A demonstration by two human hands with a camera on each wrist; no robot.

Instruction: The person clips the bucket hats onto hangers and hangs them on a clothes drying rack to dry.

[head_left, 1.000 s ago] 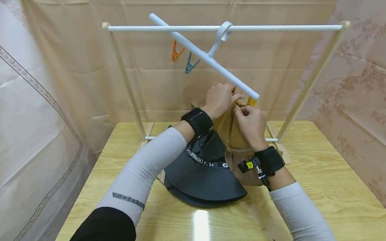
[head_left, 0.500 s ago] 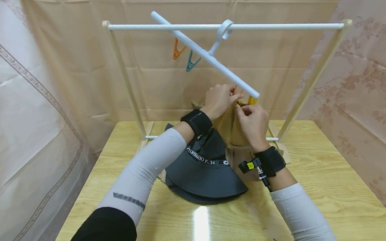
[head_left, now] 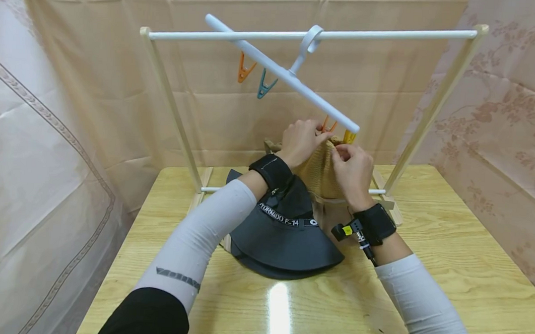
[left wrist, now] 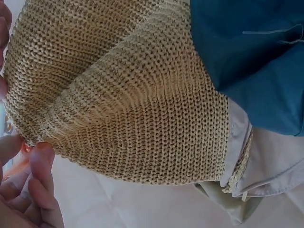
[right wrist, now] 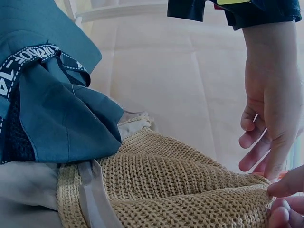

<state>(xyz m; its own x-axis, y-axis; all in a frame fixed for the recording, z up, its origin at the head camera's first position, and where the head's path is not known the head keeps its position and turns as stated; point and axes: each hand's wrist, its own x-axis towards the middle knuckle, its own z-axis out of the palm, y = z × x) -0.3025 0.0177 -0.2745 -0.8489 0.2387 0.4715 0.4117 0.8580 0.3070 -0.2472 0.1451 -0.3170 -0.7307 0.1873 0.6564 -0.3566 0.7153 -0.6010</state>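
Note:
A tan knit hat [head_left: 319,169] hangs under the low end of the tilted white hanger [head_left: 307,93]. In the head view my left hand [head_left: 299,141] pinches its top edge, right beside an orange clip [head_left: 328,125]. My right hand [head_left: 354,171] pinches the knit a little to the right, below a yellow clip [head_left: 349,137]. Close up in the left wrist view, fingertips [left wrist: 42,154] sit at the gathered tip of the knit, with orange plastic behind them. Whether the clips grip the knit is hidden. In front lies a dark blue bucket hat [head_left: 286,248] with a lettered band.
A rack's white bar [head_left: 392,37] carries the hanger by its hook [head_left: 310,40]. At the hanger's far end dangle another orange clip [head_left: 245,69] and a blue clip [head_left: 265,85]. Wooden posts [head_left: 429,110] flank the hands on the table [head_left: 450,237].
My right hand has shifted slightly right, away from the left hand, drawing the knit with it. More of the orange clip shows above my left hand. The blue hat has barely moved.

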